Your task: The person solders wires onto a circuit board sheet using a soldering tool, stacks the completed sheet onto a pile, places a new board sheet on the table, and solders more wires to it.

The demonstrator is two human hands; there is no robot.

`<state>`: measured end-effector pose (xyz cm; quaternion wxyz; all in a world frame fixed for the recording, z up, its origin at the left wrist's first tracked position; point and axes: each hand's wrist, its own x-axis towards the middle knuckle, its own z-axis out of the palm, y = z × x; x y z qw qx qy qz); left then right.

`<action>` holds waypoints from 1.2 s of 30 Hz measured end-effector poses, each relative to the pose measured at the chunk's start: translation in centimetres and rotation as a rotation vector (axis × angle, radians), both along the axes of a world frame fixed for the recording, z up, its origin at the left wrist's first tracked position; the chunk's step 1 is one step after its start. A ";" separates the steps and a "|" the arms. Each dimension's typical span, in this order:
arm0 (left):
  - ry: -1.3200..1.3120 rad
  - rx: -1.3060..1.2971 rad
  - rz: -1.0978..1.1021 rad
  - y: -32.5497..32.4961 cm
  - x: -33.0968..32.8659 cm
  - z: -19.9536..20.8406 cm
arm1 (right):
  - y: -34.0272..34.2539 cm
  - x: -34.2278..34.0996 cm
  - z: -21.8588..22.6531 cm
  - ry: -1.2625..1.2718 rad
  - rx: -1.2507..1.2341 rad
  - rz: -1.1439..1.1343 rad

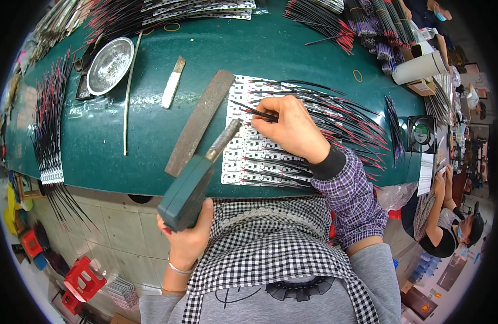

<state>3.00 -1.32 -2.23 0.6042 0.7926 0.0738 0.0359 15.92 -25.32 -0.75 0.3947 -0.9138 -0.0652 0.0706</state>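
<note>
My left hand [190, 237] is closed round the handle of a green soldering gun [185, 193], whose metal tip points up and right toward a white circuit board panel [234, 162]. Over the panel, my right hand [293, 127] pinches a black wire [266, 115] near the soldering tip; whether the tip touches the board I cannot tell. Rows of black wires with red ends [362, 121] fan out rightward from the panel, partly hidden beneath my right hand. Along the panel's left side lies a flat grey-brown bar [201, 121].
On the green table [151, 124] are a metal bowl [109, 67], a thin pale rod [127, 108] and a white-coated blade [173, 83]. Wired boards [52, 175] hang over the left edge. Wire bundles [335, 24] lie at the back. A person [448, 229] sits at far right.
</note>
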 end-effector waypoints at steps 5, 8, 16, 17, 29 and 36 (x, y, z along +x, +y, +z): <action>0.059 -0.149 0.132 0.4 -0.9 -0.1 | -0.1 -0.1 0.0 -0.034 0.013 0.017; 0.004 -0.173 0.140 0.5 -0.9 0.1 | -0.1 -0.2 0.7 0.054 -0.013 0.023; 0.032 -0.125 0.124 0.8 -1.0 0.4 | -0.1 -2.3 2.1 -0.433 0.219 -0.037; 0.033 -0.126 0.124 0.8 -1.0 0.4 | 0.3 -2.7 2.6 -0.392 0.212 -0.038; 0.049 -0.080 0.092 0.8 -1.8 0.4 | 0.9 -3.1 -0.3 -0.183 -0.004 -0.044; 0.045 -0.076 0.035 1.0 -2.7 -0.5 | 0.9 -3.2 0.0 -0.158 0.001 -0.042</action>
